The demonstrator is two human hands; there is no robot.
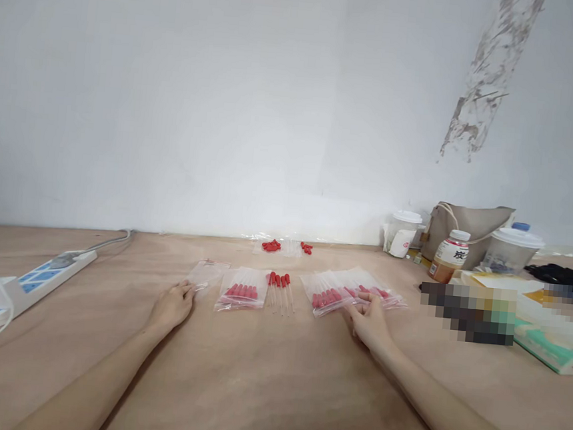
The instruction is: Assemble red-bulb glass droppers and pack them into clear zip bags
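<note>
My left hand [173, 304] is closed at the near left corner of a flat, clear zip bag [211, 274] with no droppers visible inside. Beside that bag lies a zip bag of red-bulbed droppers [242, 290]. Several loose droppers [281, 288] with red rubber bulbs and thin clear stems lie in a row at the centre, bulbs pointing away from me. My right hand [370, 321] has its thumb and fingers at the near edge of overlapping bags of droppers [328, 295]; the fingertips partly cover the bulbs there.
Against the wall lie clear bags with red bulbs [271, 246]. A power strip [42, 284] with a white cable is at left. At right stand a lidded paper cup [404, 235], a drink bottle [449, 257], a grey bag [476, 225] and a clear lidded cup [511, 251].
</note>
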